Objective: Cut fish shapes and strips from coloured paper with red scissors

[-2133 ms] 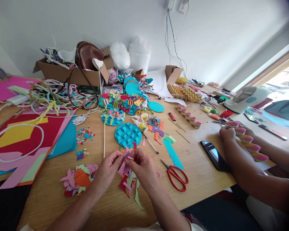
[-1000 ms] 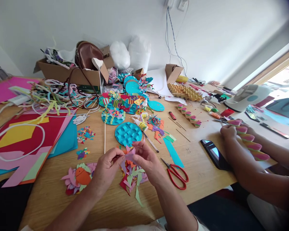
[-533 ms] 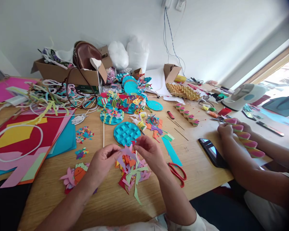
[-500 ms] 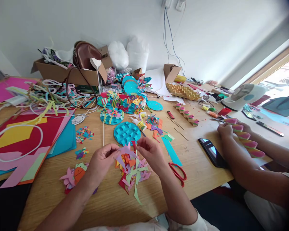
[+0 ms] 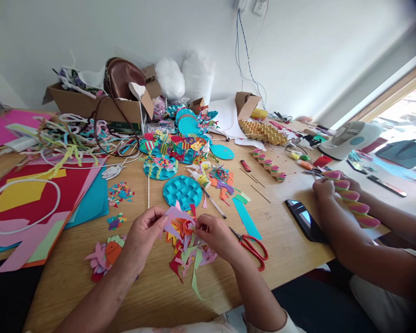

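Note:
My left hand (image 5: 143,236) pinches a lilac paper scrap (image 5: 175,216) between thumb and fingers, above a pile of paper scraps (image 5: 194,252) in green, pink, orange and red. Over the same pile, my right hand (image 5: 217,233) has its fingertips pressed together beside an orange piece; whether they grip it is hidden. Just beyond lies a round blue disc (image 5: 182,192) covered in folded paper scales. Red-handled scissors (image 5: 251,247) and a pen (image 5: 215,203) rest to the right. A heap of cut paper shapes with an orange fish (image 5: 113,253) is beside my left forearm.
Coloured paper sheets (image 5: 21,199) and tangled cords (image 5: 76,134) cover the left side. Glue bottles (image 5: 199,178) and decorated blue discs (image 5: 160,169) stand farther back. At right, a co-worker's hands (image 5: 324,189) hold a pink-and-yellow scaled strip (image 5: 357,208) near a phone (image 5: 305,219).
My right hand has moved down and a little right, to the scrap pile. My left hand has shifted slightly left with the lilac scrap. The pen and the scissor blades now show.

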Action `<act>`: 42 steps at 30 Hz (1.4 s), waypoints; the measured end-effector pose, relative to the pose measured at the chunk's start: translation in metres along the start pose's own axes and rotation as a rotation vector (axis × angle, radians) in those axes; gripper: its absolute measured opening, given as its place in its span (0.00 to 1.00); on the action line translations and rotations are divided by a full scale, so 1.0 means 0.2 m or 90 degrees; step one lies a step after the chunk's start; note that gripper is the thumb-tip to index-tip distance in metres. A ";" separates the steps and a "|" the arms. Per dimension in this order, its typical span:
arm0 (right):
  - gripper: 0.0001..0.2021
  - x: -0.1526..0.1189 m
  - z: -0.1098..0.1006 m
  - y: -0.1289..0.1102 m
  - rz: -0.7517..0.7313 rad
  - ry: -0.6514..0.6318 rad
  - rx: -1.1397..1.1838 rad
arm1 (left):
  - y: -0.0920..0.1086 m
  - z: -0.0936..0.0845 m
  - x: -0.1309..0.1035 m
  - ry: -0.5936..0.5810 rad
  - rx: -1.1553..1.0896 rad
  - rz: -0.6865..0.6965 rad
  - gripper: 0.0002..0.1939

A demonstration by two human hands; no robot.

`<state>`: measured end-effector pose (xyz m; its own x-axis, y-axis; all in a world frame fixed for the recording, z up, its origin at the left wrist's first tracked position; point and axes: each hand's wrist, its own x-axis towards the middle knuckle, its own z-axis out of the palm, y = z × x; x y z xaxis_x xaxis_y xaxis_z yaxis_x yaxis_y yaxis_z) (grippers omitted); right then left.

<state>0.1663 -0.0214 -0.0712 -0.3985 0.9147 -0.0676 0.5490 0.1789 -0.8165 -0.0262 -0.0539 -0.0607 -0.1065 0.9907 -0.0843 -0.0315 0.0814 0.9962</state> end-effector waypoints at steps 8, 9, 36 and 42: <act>0.09 -0.04 -0.02 -0.02 0.079 0.034 0.393 | 0.01 0.03 -0.02 -0.061 -0.256 -0.129 0.05; 0.10 -0.04 -0.01 -0.02 0.100 0.040 0.459 | 0.01 0.03 -0.03 -0.080 -0.292 -0.153 0.05; 0.16 -0.06 0.07 0.00 0.142 0.159 0.399 | -0.02 0.05 -0.05 -0.111 -0.144 -0.109 0.04; 0.10 -0.13 -0.02 -0.03 0.091 0.049 0.019 | 0.02 0.02 -0.03 -0.062 -0.453 -0.206 0.02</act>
<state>0.1767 -0.0451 -0.0627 -0.2593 0.9555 -0.1406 0.5739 0.0353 -0.8182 -0.0215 -0.0589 -0.0568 0.1027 0.9376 -0.3322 -0.6780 0.3104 0.6663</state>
